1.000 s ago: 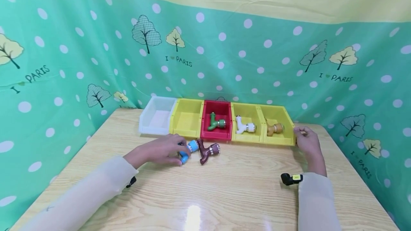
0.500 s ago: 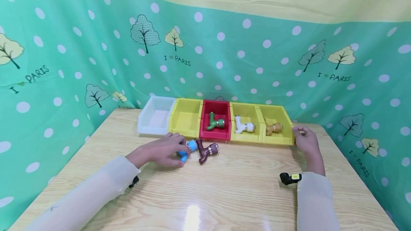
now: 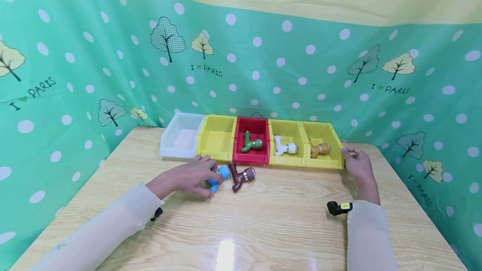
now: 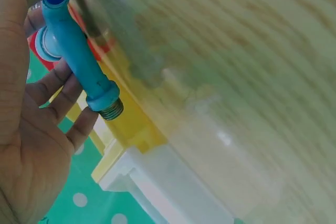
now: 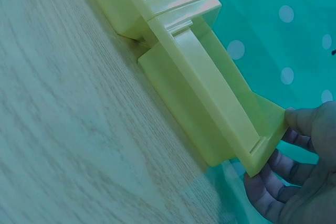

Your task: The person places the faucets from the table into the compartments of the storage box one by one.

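In the head view my left hand (image 3: 195,177) holds a blue faucet (image 3: 213,184) low over the table, in front of the bins. The left wrist view shows the thumb at the spout of the blue faucet (image 4: 79,51) and fingers behind its body, with the threaded end pointing away. A maroon faucet (image 3: 241,177) lies just right of it on the wood. Far to the right, my right hand (image 3: 358,164) pinches the outer side wall of the end yellow bin (image 3: 326,164). Thumb and fingers straddle that bin's corner (image 5: 257,156) in the right wrist view.
Left of the end bin, the joined row has a yellow bin (image 3: 285,160) with a white faucet (image 3: 280,147), a red bin (image 3: 251,158) with a green faucet (image 3: 248,143), an empty yellow bin (image 3: 216,137) and an empty white bin (image 3: 182,137). An orange-brown faucet (image 3: 318,149) sits in the end bin.
The head view has shifted slightly. My left hand stays around the blue faucet with small finger movements, and my right hand keeps its place on the end bin.
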A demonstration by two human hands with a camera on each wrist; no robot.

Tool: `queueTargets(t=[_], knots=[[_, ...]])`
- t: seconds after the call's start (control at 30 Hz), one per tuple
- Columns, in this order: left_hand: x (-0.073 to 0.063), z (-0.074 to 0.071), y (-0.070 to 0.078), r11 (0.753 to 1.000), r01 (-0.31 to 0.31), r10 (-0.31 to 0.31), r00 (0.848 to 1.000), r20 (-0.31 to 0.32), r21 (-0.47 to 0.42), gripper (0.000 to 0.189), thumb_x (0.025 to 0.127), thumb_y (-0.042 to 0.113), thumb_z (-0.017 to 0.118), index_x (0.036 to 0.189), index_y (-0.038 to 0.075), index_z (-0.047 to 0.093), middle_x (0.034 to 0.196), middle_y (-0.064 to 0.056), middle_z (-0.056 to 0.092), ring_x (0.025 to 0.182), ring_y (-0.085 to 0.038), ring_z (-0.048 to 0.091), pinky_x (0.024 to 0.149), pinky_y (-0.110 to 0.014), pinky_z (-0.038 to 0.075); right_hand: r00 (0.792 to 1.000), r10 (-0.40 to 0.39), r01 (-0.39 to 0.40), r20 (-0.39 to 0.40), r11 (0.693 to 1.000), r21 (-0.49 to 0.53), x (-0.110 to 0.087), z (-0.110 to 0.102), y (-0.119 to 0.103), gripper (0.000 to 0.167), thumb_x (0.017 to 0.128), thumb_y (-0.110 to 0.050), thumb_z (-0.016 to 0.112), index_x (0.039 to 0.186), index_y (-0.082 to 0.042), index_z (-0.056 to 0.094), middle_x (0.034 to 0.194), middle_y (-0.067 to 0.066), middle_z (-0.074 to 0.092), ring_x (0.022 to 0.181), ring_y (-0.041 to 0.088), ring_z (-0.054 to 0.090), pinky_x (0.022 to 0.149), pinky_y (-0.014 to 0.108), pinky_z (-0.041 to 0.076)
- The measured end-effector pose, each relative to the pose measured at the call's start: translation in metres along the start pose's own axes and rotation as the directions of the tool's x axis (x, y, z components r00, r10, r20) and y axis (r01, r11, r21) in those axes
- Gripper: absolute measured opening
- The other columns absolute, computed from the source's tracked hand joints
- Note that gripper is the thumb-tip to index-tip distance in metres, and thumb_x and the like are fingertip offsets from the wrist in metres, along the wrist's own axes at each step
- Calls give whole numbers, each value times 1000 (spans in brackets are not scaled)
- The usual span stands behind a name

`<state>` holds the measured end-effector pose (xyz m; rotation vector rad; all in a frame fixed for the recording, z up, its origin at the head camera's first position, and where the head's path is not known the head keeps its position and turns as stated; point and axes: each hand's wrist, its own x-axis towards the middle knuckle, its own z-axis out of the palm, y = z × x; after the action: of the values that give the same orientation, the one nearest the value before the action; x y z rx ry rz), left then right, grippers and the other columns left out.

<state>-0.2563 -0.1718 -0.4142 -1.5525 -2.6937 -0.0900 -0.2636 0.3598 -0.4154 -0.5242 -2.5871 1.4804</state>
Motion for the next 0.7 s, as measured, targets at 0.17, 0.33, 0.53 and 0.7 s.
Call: queueTargets(t=[0.17, 0.33, 0.53, 0.7], knots=[[0, -11, 0, 1000, -13, 13, 1000, -26, 16, 33, 85, 45, 73, 116, 33, 69, 112, 1, 56, 101, -18, 44, 86, -38, 36, 1000, 6, -6, -1, 1000, 2, 1, 1, 1, 50, 109, -45, 40, 137, -4, 50, 122, 17, 52, 101, 24, 52, 80, 33, 53], [4, -23, -5, 999, -6, 8, 999, -38, 50, 31, 86, 41, 71, 115, 33, 69, 112, 0, 57, 101, -20, 45, 88, -40, 38, 1000, 11, -11, -6, 1000, 7, 0, 1, 0, 52, 109, -46, 39, 138, -4, 49, 125, 18, 51, 104, 25, 52, 80, 33, 53], [16, -39, -14, 997, -6, 12, 997, -76, 83, 32, 84, 37, 73, 115, 32, 70, 111, -2, 59, 102, -22, 48, 89, -44, 41, 1000, 1, -1, -9, 1000, 8, -1, 2, -1, 51, 110, -44, 40, 139, -3, 49, 123, 18, 51, 102, 24, 52, 79, 33, 53], [27, -49, -25, 996, 36, -30, 997, -77, 86, 31, 83, 34, 73, 114, 31, 70, 113, -3, 59, 106, -24, 48, 90, -46, 41, 1000, -1, 1, -5, 1000, 0, -2, 2, -2, 51, 110, -43, 39, 140, -2, 49, 121, 18, 52, 99, 24, 52, 78, 34, 53]])
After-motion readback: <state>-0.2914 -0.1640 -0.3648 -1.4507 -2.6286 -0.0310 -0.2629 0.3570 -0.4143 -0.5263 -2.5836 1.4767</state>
